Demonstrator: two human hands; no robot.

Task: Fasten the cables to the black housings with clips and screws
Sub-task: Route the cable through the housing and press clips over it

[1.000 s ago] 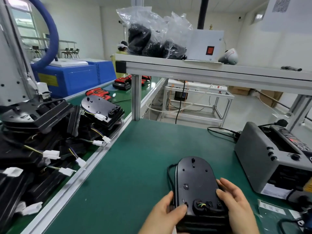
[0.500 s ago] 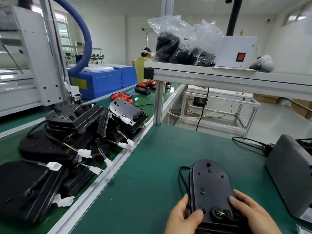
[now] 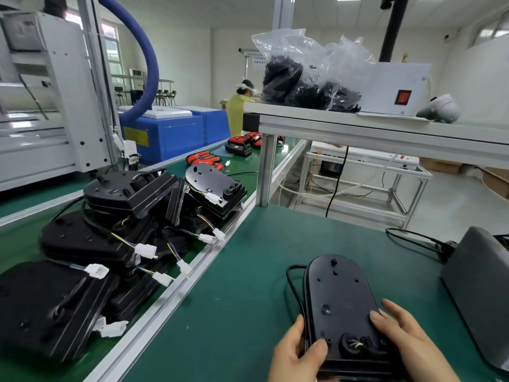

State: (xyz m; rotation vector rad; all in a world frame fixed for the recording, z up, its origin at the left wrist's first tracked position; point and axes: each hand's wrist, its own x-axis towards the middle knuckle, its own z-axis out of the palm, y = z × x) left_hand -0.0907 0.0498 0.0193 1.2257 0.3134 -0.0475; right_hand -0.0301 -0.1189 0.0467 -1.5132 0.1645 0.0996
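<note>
- A black housing (image 3: 340, 307) lies flat on the green desk (image 3: 248, 271) at about 5 o'clock in the view, with its rounded end pointing to 12 o'clock.
- The left hand (image 3: 298, 354) grips the housing's near-left corner, thumb on top and fingers curled under the edge.
- The right hand (image 3: 407, 340) rests on the housing's right side, with its fingers fairly straight on the top face.
- A black cable (image 3: 293, 288) loops on the desk at the housing's 9 o'clock side.
- Coloured wires (image 3: 354, 344) show in a round opening at the housing's near end.
- A pile of housings (image 3: 110, 230) with white plugs sits at 9 o'clock, beyond the desk's rail.
- A grey machine (image 3: 479, 285) stands at 3 o'clock.
</note>
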